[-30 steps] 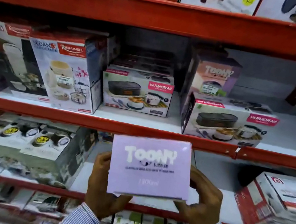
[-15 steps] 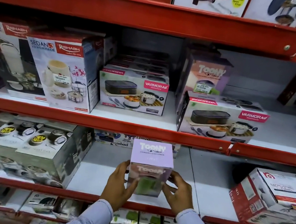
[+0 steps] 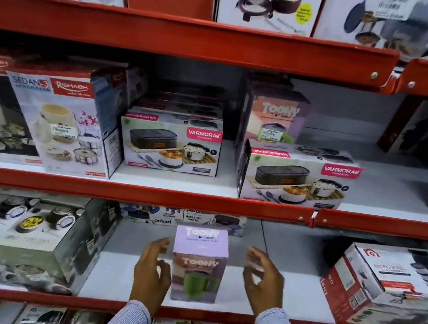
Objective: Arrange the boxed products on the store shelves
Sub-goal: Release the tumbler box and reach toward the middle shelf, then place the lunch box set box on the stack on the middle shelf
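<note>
Tumbler box point(image 3: 198, 264) upright on the lower shelf point(image 3: 283, 299) near its front edge — half a second ago both hands clasped it. Left hand point(image 3: 152, 269) and right hand point(image 3: 262, 283) now flank it, fingers spread, grasping nothing — the left just beside the box, the right apart.

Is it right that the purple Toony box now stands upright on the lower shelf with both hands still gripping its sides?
Not quite. The head view shows the purple Toony box upright on the lower shelf, but the left hand and right hand are open and clear of its sides.
</note>
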`<state>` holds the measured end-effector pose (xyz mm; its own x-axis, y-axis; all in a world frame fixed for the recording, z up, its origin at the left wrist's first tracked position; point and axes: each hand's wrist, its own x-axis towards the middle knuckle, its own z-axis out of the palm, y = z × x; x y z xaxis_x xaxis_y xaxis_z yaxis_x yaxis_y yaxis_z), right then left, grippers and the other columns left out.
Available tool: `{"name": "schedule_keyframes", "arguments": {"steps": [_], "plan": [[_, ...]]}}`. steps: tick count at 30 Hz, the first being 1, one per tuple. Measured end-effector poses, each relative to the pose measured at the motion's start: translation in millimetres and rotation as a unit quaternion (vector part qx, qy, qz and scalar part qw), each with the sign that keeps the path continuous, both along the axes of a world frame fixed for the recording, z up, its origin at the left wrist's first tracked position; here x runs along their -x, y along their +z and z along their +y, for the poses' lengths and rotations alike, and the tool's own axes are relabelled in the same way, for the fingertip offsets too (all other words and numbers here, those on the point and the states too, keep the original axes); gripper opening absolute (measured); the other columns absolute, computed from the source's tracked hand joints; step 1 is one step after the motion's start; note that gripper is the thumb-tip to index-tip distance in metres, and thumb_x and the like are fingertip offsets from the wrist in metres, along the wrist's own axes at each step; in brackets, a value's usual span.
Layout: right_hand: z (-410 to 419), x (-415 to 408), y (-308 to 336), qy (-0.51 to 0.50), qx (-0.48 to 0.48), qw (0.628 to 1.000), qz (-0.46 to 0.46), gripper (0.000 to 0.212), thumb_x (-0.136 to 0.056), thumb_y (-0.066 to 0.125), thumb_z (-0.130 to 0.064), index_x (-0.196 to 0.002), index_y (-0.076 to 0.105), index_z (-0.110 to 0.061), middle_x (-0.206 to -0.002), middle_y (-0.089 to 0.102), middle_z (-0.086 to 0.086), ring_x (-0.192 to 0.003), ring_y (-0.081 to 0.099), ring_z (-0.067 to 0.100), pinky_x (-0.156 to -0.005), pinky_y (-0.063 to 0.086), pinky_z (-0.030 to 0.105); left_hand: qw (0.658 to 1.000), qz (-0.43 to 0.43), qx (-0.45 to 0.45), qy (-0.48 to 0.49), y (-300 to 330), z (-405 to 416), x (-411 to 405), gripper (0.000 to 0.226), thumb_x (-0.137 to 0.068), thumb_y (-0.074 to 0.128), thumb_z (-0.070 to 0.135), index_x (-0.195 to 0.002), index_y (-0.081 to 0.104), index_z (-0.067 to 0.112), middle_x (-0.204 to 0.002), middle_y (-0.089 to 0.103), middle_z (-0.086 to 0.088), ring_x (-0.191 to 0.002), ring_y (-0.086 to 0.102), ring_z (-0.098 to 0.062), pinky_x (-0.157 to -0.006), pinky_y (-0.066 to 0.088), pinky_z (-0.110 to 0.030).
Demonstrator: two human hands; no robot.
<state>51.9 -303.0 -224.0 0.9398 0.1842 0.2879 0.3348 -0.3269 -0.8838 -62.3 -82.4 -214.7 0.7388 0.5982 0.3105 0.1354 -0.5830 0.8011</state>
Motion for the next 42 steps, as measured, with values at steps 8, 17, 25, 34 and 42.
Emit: {"name": "schedule_keyframes", "arguments": {"steps": [8,17,25,34,42], "plan": [[-51,-71,132,-0.246,-0.195,0.943,-0.112,0.049,-0.088,0.066,-0.019,-0.133,0.048,-0.028,-0.138,0.055,-0.004,-0.119,0.058,0.015,-0.094,0.049,0.027,0.988,-0.127,0.020,-0.084,141,-55,-87,0.048,-0.088,0.070,0.014,-0.134,0.056,0.013,-0.130,0.063,-0.003,-0.116,0.061,-0.019,-0.100,0.053,-0.034],[-90,-121,179,-0.149,-0.093,0.984,-0.033,0.036,-0.088,0.068,-0.007,-0.124,0.064,-0.011,-0.117,0.073,0.007,-0.106,0.069,0.026,-0.084,0.049,0.018,0.986,-0.071,0.089,-0.123,177,-74,-132,0.045,-0.087,0.074,0.011,-0.128,0.056,0.017,-0.123,0.071,-0.004,-0.117,0.068,-0.025,-0.097,0.050,-0.027],[-69,-87,226,-0.117,-0.187,0.961,-0.165,0.043,-0.088,0.067,-0.002,-0.123,0.066,-0.028,-0.093,0.066,-0.038,-0.086,0.063,-0.026,-0.070,0.044,-0.005,0.967,-0.249,0.028,-0.046,220,-37,-95,0.053,-0.088,0.072,0.017,-0.139,0.060,0.023,-0.126,0.073,0.003,-0.105,0.072,-0.015,-0.088,0.058,-0.027],[17,-65,208,-0.017,-0.190,0.972,-0.135,0.039,-0.087,0.070,-0.006,-0.123,0.070,-0.020,-0.104,0.073,-0.021,-0.089,0.064,-0.023,-0.069,0.047,-0.003,0.965,-0.256,0.040,0.043,210,42,-46,0.043,-0.089,0.072,0.013,-0.122,0.057,0.035,-0.115,0.070,0.014,-0.102,0.066,0.010,-0.079,0.053,-0.011],[99,-53,169,0.059,-0.158,0.982,-0.089,0.039,-0.086,0.072,-0.007,-0.121,0.069,-0.023,-0.106,0.072,-0.017,-0.095,0.062,-0.023,-0.074,0.050,0.000,0.982,-0.165,0.040,0.078,176,111,-17,0.035,-0.091,0.070,0.020,-0.119,0.053,0.031,-0.108,0.069,0.013,-0.092,0.063,0.005,-0.088,0.056,-0.036]]}}
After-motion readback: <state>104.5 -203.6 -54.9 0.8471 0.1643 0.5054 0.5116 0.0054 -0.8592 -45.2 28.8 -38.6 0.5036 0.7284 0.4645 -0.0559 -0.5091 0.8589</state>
